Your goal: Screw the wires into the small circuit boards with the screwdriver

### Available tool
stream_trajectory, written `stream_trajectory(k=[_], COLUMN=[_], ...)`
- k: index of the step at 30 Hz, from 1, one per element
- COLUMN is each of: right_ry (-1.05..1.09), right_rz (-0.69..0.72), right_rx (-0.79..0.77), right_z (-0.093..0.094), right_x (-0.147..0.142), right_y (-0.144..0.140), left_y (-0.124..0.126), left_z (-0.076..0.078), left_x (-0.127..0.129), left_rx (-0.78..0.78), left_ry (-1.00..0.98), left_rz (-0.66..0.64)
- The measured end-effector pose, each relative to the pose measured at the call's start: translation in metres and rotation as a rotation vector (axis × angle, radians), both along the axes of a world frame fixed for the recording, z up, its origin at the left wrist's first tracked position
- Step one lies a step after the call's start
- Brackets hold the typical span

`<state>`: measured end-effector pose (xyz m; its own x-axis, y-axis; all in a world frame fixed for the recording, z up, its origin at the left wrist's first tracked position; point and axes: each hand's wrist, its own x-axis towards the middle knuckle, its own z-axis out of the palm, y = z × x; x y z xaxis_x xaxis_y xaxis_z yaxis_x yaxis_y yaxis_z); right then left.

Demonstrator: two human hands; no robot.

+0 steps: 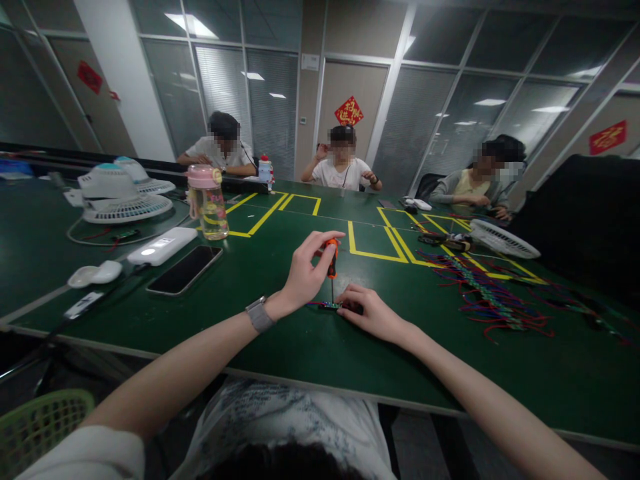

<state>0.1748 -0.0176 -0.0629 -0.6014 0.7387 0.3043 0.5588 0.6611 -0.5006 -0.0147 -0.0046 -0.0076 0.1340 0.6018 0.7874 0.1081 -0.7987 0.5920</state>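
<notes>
My left hand [311,267] grips a screwdriver [331,265] by the top of its orange and black handle. The screwdriver stands nearly upright, its thin shaft pointing down at a small green circuit board [329,305] on the table. Whether the tip sits in a screw is too small to tell. Fingers of my right hand [373,313] are closed on the board's right end and cover part of it. Thin coloured wires come out of the board's left end.
Many wired circuit boards [483,287] lie right on the green table [280,360]. A phone [185,270], a white power strip [163,245], a bottle [213,210] and white fans [123,200] stand left. Yellow tape marks the far side, where three people sit.
</notes>
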Motion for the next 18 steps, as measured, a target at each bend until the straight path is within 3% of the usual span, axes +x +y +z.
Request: stream_trajectory(k=[18], right_ry=[-0.022], right_rz=[0.005], right_rx=[0.021], right_z=[-0.0024], right_x=[0.0007], right_y=[0.0020], left_y=[0.0003], left_z=[-0.0019], left_x=[-0.0004], left_rx=[0.039], left_ry=[0.036], left_rz=[0.010])
